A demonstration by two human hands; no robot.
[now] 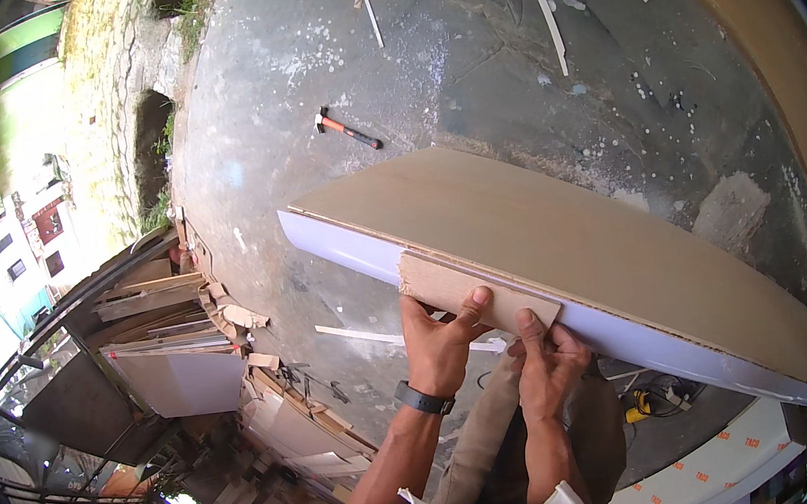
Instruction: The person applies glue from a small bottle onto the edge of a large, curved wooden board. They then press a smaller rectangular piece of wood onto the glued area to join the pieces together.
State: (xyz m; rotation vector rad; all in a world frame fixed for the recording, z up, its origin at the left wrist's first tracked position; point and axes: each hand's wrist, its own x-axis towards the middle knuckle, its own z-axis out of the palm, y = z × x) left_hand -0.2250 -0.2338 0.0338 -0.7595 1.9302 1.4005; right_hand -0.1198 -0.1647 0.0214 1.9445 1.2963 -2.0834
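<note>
Grey concrete floor, stained and speckled white, fills most of the view.

Long tan plywood panel with a white laminated edge — the landmark. It runs from centre-left down toward the lower right and sits above the floor; what carries it is not visible.

Stack of offcut boards and white sheets lies well to the left of the panel, beside a dark curved metal railing.

White printed sheet with small orange marks lies below the panel's lower right end. A yellow and black object with cables, possibly a power tool but too small to be sure, sits just under the panel there.

Small flat rectangular piece of brown board is pressed against the panel's white edge, near its left end, tilted along the same line.

Left hand, wearing a dark wristwatch, grips the small piece from below with the thumb laid over its face. Right hand is just beside it to the right, fingers curled under the panel's edge, the forefinger pressed up on the piece's lower right corner.

Hammer with an orange and black handle lies on the floor above the panel's left end, well apart from both hands.

Thin pale wood strips: one and another on the floor far above the panel.
</note>
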